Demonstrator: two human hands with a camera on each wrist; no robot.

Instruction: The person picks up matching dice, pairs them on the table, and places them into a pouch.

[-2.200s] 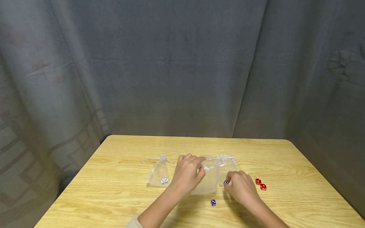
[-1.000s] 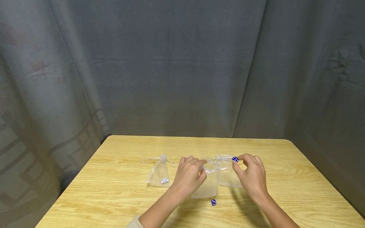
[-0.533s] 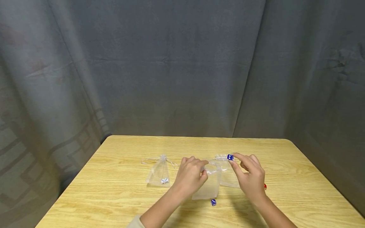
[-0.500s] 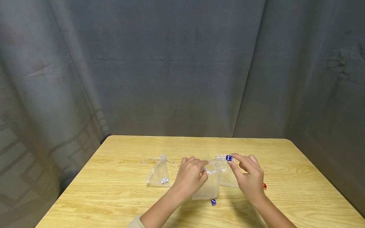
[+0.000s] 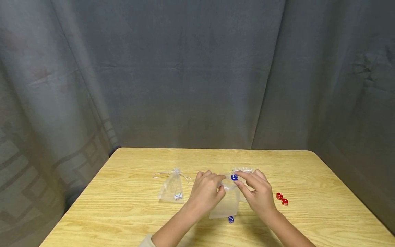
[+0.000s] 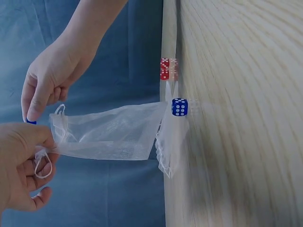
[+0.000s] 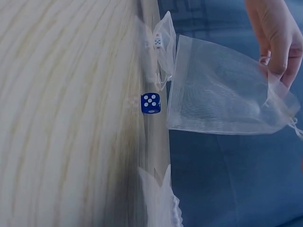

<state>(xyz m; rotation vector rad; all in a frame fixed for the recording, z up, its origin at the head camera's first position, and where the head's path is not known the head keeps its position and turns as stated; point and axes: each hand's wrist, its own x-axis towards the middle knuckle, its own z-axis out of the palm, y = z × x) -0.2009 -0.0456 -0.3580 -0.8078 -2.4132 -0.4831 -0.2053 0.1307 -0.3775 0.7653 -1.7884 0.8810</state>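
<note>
My left hand (image 5: 205, 192) pinches the top edge of a sheer white drawstring bag (image 5: 225, 206), which hangs down with its mouth at the fingers. Between thumb and index finger of my right hand (image 5: 257, 193) is a blue die (image 5: 234, 177), right at the bag's mouth. In the left wrist view that die (image 6: 31, 122) is mostly hidden behind the left hand. A second blue die (image 5: 230, 219) lies on the table just in front of the bag's lower edge. The right wrist view shows the left hand (image 7: 280, 42) gripping the bag's rim.
Left on the wooden table (image 5: 102, 206) lies a drawn-up sheer bag (image 5: 168, 188) holding white dice (image 5: 178, 196). Another sheer bag (image 5: 243, 169) lies partly hidden behind the right hand. Two red dice (image 5: 282, 199) lie to the right. Grey curtains (image 5: 191, 75) stand behind.
My right hand has lifted the blue die from near the table, then carried it left to the bag's mouth. The left hand keeps its grip, the bag shifting slightly. Both red dice show again.
</note>
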